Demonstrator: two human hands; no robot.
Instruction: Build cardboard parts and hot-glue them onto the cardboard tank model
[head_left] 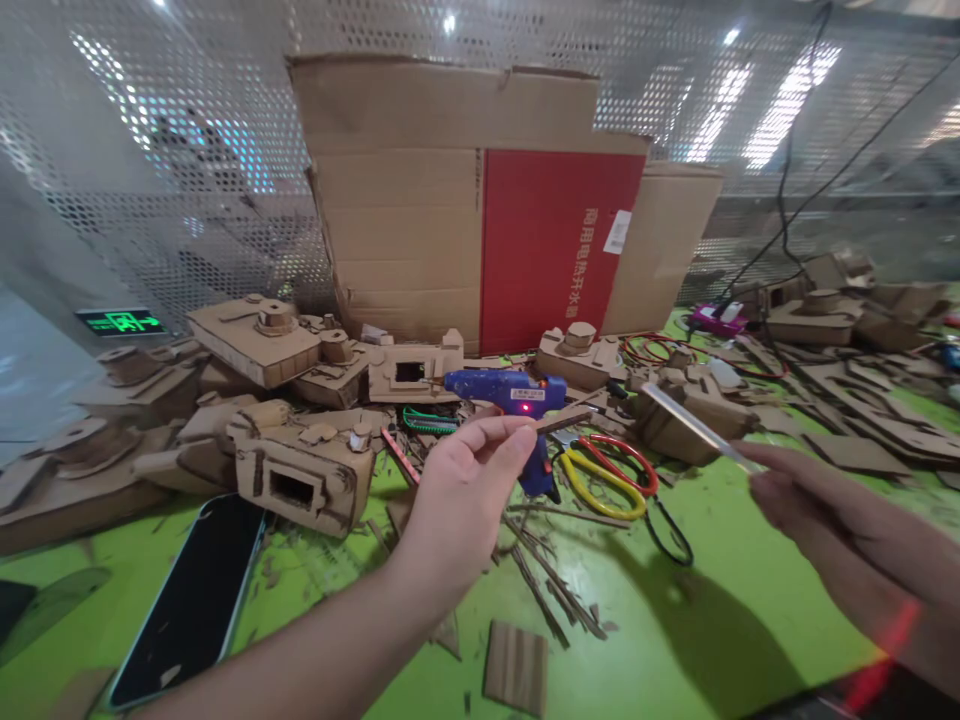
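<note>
My left hand (472, 480), near the middle, pinches a thin cardboard strip (564, 418) between thumb and fingers. Just behind it lies a blue hot glue gun (502, 388) with a small red light glowing. On the right, my closed right hand (832, 530) grips a shiny, whitish stick (694, 425) that looks like a glue stick and points up to the left. Scissors with yellow and red handles (604, 485) lie between the two hands. A green utility knife (429, 420) lies behind my left wrist. Narrow cardboard offcuts (551, 580) are scattered below my left hand.
Several cardboard models (304, 465) crowd the left and back of the green table (690, 620). A phone (191, 600) lies at the front left, a square cardboard piece (516, 667) at the front. Large cardboard sheets (405, 220) stand behind. Cables (784, 200) hang at right.
</note>
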